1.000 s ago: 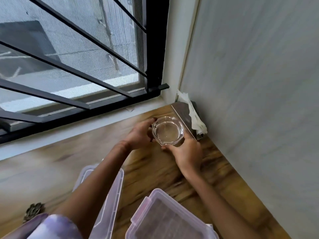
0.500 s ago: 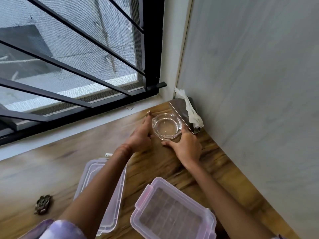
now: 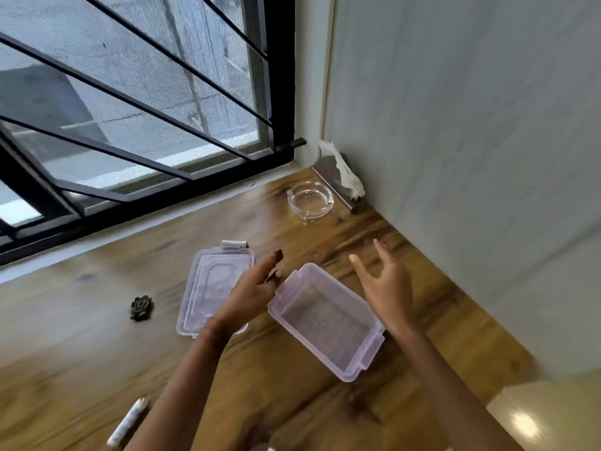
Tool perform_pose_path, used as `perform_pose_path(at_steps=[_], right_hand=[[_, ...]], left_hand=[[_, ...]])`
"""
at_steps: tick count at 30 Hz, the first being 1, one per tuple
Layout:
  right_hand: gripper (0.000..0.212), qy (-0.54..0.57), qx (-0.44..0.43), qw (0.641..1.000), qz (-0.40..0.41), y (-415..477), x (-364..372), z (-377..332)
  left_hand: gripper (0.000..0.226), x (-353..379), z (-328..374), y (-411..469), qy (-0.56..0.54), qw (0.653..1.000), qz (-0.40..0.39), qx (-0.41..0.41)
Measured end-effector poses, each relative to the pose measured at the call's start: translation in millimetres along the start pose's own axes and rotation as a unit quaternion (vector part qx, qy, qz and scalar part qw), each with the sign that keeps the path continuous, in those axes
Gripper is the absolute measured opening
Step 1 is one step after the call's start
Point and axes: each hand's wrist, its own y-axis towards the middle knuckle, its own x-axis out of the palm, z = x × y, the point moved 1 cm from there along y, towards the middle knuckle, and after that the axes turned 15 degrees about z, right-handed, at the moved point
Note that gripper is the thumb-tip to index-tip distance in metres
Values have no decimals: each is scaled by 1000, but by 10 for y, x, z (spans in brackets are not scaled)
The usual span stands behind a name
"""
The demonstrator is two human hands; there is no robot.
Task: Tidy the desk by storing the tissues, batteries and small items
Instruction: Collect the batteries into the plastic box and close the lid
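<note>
Your left hand [image 3: 250, 294] and right hand [image 3: 387, 288] are hovering, fingers spread, flanking the box [image 3: 325, 323]; its lid [image 3: 208, 288] is lying left, glass dish [image 3: 310, 200] beyond.

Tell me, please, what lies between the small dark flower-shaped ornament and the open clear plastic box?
In the head view, the flat clear plastic lid lies between the dark ornament and the open box, with the left hand above its right edge.

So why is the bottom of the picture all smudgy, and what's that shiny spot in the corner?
Head view: motion blur smears the lower edge, so the pale stick looks fuzzy; head view: the glass dish is sharper; head view: the bright patch at bottom right is glare; the window bars splay from the wide lens.
</note>
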Motion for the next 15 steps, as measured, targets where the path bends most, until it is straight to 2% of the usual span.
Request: perform_pose_path(at_steps=[3, 10, 15], right_hand=[[64, 20, 25, 999, 27, -261, -169, 22], [67, 98, 132, 986, 25, -1037, -372, 73], [54, 165, 108, 980, 23, -1307, -234, 74]], left_hand=[[43, -12, -22, -179, 4, 1000, 3, 1], [44, 5, -37, -454, 21, 1000, -6, 6], [44, 19, 58, -584, 10, 1000, -6, 6]])
